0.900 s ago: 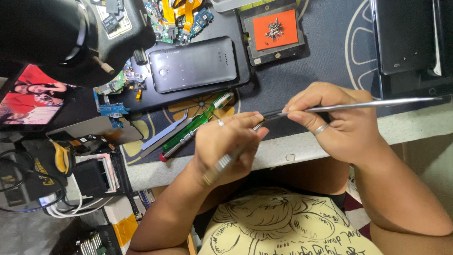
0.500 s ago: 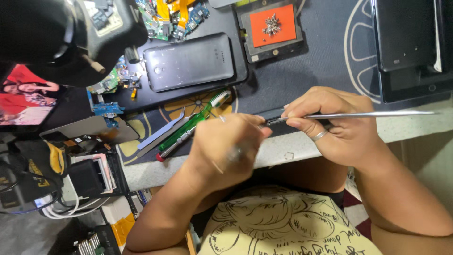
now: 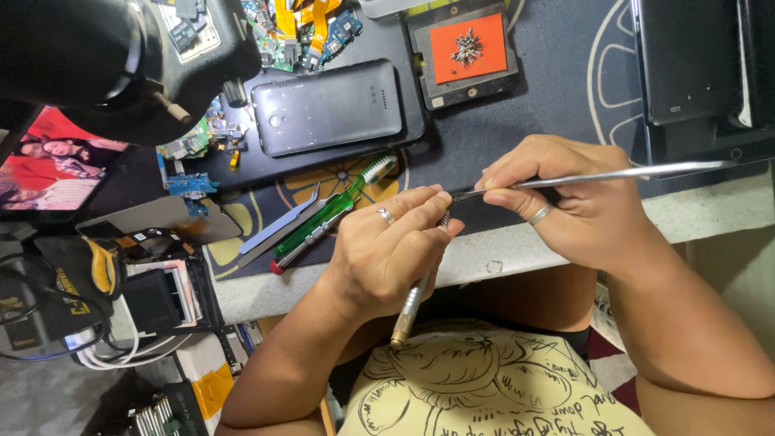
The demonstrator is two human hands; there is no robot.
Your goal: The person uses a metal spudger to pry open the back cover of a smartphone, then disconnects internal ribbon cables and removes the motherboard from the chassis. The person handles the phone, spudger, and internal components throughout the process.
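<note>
While my left hand (image 3: 387,254) wraps the slim metal screwdriver (image 3: 413,300), right hand (image 3: 581,202) pinches the thin, stiff steel spudger (image 3: 597,175) near its tip — light, slippery.

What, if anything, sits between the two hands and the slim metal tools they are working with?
Nothing visible. The left hand already grips the metal pen-shaped tool, and the right hand pinches the long thin metal rod. Their tips meet between the fingers, above the mat.
</note>
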